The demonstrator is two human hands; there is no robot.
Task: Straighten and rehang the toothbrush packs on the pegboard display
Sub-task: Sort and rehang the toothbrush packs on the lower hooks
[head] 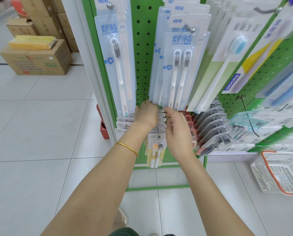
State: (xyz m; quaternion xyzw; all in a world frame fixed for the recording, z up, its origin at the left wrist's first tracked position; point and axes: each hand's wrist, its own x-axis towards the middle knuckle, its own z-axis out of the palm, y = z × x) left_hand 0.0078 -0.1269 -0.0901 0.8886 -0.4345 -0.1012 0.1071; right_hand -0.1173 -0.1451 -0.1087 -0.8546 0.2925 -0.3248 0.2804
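**Both hands at the bottom of the centre pack stack**

Stack of toothbrush packs (pixel 178 68) hangs on a peg hook (pixel 190 28) in the centre column of the green pegboard (pixel 143 48). Front pack is roughly straight, the ones behind fan out to the left. left hand (pixel 146 114) is up at the stack's lower left corner with its fingertips hidden by the packs, so can't tell its grip. right hand (pixel 176 128): index tip touches the front pack's bottom edge, other fingers loosely curled, grip holding nothing. single-brush pack (pixel 118 65) hangs one column left. gold bangle (pixel 127 148) on the left wrist. white basket (pixel 282 172) on the floor, right.

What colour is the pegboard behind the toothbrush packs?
The pegboard is green, clearest in the head view.
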